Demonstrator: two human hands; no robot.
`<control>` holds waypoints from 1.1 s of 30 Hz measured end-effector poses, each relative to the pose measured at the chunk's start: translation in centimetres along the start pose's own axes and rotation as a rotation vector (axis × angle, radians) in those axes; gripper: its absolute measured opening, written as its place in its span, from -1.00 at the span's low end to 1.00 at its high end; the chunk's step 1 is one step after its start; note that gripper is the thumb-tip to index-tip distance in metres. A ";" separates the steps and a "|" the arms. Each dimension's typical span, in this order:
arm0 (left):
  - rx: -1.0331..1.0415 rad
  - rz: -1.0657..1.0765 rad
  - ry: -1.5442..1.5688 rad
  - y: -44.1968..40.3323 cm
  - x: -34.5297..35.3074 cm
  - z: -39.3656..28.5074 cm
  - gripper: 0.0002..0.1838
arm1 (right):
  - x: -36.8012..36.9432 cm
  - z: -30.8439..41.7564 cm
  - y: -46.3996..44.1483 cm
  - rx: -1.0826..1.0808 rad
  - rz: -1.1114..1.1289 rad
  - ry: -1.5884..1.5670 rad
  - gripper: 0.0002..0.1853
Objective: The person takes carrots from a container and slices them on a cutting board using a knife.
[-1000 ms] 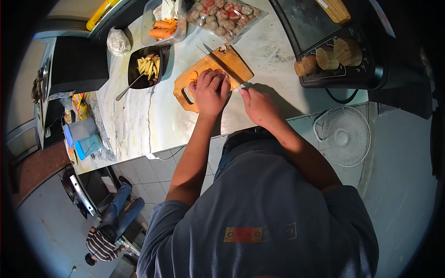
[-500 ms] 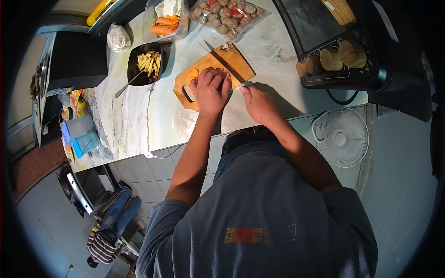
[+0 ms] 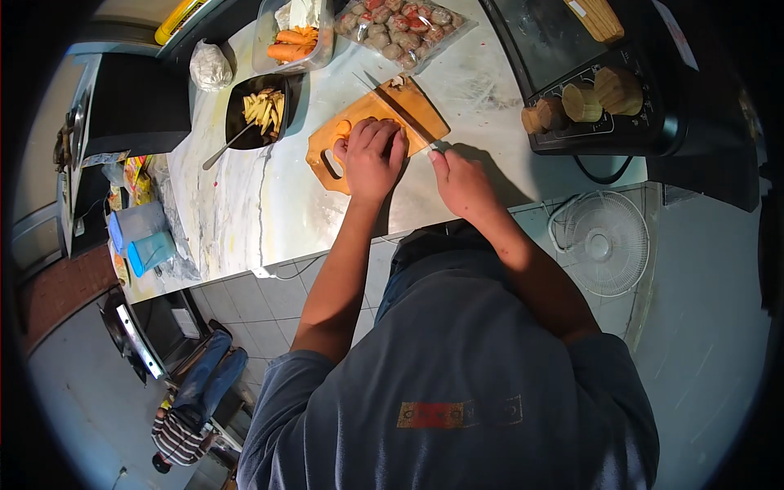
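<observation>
On the marble-patterned counter lies a wooden cutting board point(image 3: 429, 114) with a handle slot. My left hand point(image 3: 371, 157) is closed over orange carrot pieces on it, with its fingers curled and pressed down; most of what it holds is hidden. Carrot slices point(image 3: 342, 129) show beside its fingers. My right hand point(image 3: 465, 184) grips a knife point(image 3: 407, 118) by the handle. The blade reaches diagonally across the board, just right of my left fingertips. A small brownish scrap point(image 3: 398, 82) sits at the board's far edge.
A black bowl point(image 3: 234, 106) of cut pale strips holds a spoon. Behind stand a plastic container point(image 3: 325, 51) with carrots, a bag of meatballs point(image 3: 396, 33) and a knotted white bag point(image 3: 211, 67). A black oven point(image 3: 661, 131) is at right, a fan point(image 3: 600, 243) below. Another person point(image 3: 184, 433) is at lower left.
My right hand and the knife have shifted slightly to the right, away from my left fingers. My left hand stays in nearly the same place on the carrot.
</observation>
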State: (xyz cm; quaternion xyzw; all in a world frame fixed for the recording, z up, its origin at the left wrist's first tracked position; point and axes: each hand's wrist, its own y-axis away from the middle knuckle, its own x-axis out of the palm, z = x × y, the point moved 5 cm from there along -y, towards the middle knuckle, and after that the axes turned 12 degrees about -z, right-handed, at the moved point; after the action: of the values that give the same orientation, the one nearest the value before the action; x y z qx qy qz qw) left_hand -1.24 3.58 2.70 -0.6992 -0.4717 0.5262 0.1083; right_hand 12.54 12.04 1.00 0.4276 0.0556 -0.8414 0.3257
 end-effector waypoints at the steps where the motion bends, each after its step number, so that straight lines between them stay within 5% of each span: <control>1: -0.001 0.001 0.007 0.0 0.0 0.1 -0.92 | 0.1 0.0 -0.1 -0.018 -0.010 -0.026 -0.48; 33: -0.009 0.026 0.018 0.0 -0.1 0.3 -0.90 | -0.3 0.5 -0.7 -0.044 0.064 0.001 -0.46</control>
State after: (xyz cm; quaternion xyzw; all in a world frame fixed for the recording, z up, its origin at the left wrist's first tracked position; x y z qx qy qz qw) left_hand -1.48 3.38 2.66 -0.7104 -0.4639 0.5192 0.1024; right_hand 11.87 12.59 1.45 0.4223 0.0607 -0.8289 0.3618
